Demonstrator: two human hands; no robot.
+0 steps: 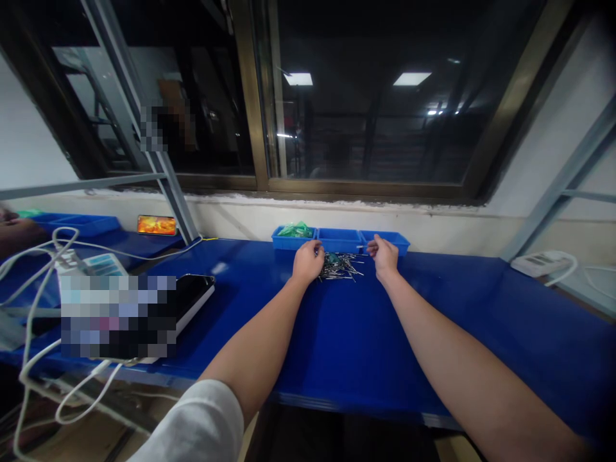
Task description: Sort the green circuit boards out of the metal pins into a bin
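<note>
Your head camera looks forward and down at your left hand (pixel 308 262) and right hand (pixel 384 256), across the blue workbench (pixel 409 333) toward the window (pixel 370 96).

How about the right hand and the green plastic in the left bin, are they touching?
Apart. The head view shows the right hand in front of the rightmost blue bin, with the middle bin between it and the green plastic.
</note>
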